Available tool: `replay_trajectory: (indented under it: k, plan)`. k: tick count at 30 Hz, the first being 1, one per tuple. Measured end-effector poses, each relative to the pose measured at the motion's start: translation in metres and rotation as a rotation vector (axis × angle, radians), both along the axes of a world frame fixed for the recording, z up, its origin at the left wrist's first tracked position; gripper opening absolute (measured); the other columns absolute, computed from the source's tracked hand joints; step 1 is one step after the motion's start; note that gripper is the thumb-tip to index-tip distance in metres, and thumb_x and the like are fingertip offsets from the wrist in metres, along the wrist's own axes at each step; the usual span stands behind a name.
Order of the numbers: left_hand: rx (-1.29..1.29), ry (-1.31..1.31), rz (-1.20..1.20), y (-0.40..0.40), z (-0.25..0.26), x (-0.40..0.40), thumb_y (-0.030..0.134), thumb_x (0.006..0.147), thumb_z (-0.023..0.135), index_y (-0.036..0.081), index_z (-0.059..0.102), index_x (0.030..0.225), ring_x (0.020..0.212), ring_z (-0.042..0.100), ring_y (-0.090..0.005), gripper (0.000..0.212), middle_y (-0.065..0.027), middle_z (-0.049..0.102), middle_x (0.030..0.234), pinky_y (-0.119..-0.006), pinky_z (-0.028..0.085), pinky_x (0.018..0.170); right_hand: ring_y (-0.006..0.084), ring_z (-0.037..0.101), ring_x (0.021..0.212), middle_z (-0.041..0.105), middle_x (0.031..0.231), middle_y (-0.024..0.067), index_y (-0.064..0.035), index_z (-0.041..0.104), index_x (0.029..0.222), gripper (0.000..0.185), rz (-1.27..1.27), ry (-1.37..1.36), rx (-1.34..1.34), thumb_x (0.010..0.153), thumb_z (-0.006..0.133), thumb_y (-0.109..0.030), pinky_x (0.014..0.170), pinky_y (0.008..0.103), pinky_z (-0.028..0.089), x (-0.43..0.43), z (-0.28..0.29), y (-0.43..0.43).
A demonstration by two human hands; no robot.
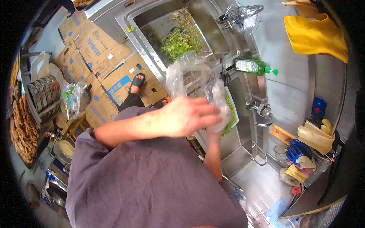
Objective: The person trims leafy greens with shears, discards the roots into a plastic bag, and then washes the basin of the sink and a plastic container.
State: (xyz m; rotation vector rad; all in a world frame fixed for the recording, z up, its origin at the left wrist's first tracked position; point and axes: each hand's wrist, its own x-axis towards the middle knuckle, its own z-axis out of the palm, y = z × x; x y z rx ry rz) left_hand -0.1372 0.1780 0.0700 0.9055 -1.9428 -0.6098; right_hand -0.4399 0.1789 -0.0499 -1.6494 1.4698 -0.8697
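My left hand [188, 117], blurred, reaches across my body, its fingers against crumpled clear plastic [220, 94]. That plastic covers much of my right hand [214, 131]; whether it is a glove or a bag I cannot tell. Blur and plastic hide how the fingers of both hands are bent. Beyond my hands, a large clear plastic bag [177, 75] lies over the divider of the steel sink. Partly behind my right hand, a white tray [235, 112] holds chopped greens [228, 129]. Leafy greens with roots [182, 42] are heaped in the far sink basin [148, 20].
A green dish-soap bottle [249, 67] lies in view along the sink's back ledge, near the faucet [263, 109]. Yellow cloth [316, 35] hangs at right, above blue gloves [298, 152]. Flattened cardboard [94, 54] covers the floor. Steel racks [44, 94] stand at left beside a bagged bin [74, 99].
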Motion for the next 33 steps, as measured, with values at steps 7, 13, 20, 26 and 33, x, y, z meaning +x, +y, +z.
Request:
replay_trajectory:
  k: [7, 13, 20, 26, 33]
  plan:
    - [0.111, 0.360, 0.552, -0.024, -0.082, 0.105, 0.036, 0.082, 0.081, 0.005, 0.044, 0.151, 0.142, 0.045, -0.0383, 0.084, -0.0221, 0.042, 0.158, -0.048, 0.039, 0.115, 0.0327, 0.074, 0.088, 0.070, 0.119, 0.0238, -0.0106, 0.046, 0.136, 0.034, -0.222, -0.378, 0.060, 0.105, 0.057, -0.020, 0.060, 0.0356, 0.063, 0.072, 0.168, -0.084]
    - [1.198, 0.396, 0.484, 0.013, -0.233, 0.113, 0.037, 0.087, 0.076, 0.000, 0.050, 0.143, 0.123, 0.060, -0.0359, 0.072, -0.0221, 0.062, 0.132, -0.043, 0.048, 0.107, 0.0390, 0.073, 0.093, 0.066, 0.130, 0.0234, -0.0097, 0.049, 0.141, 0.040, -0.206, -0.410, -0.052, 0.103, 0.060, -0.017, 0.058, 0.0452, 0.064, 0.112, 0.228, -0.102]
    - [1.268, 0.461, 0.129, 0.004, -0.232, 0.050, 0.047, 0.085, 0.080, 0.002, 0.031, 0.159, 0.143, 0.047, -0.0377, 0.099, -0.0257, 0.045, 0.156, -0.042, 0.043, 0.115, 0.0351, 0.060, 0.126, 0.056, 0.145, 0.0204, 0.0015, 0.048, 0.144, 0.047, -0.238, -0.285, -0.159, 0.102, 0.058, -0.017, 0.100, 0.0510, 0.053, 0.144, 0.269, -0.095]
    - [1.296, 0.905, -0.154, -0.032, -0.227, 0.054, 0.038, 0.092, 0.074, 0.013, 0.008, 0.166, 0.154, 0.025, -0.0400, 0.102, -0.0226, 0.012, 0.170, -0.052, 0.040, 0.117, 0.0298, 0.058, 0.127, 0.059, 0.136, 0.0201, 0.0019, 0.055, 0.140, 0.049, -0.265, -0.150, -0.286, 0.097, 0.058, -0.020, 0.102, 0.0436, 0.050, 0.181, 0.301, -0.099]
    - [1.393, 1.275, -0.471, -0.034, -0.177, 0.056, 0.031, 0.107, 0.051, 0.024, -0.008, 0.167, 0.148, 0.036, -0.0467, 0.085, -0.0191, 0.005, 0.172, -0.059, 0.040, 0.116, 0.0285, 0.060, 0.123, 0.061, 0.133, 0.0188, 0.0017, 0.054, 0.141, 0.049, -0.249, -0.013, -0.373, 0.097, 0.059, -0.020, 0.103, 0.0412, 0.050, 0.197, 0.306, -0.084]
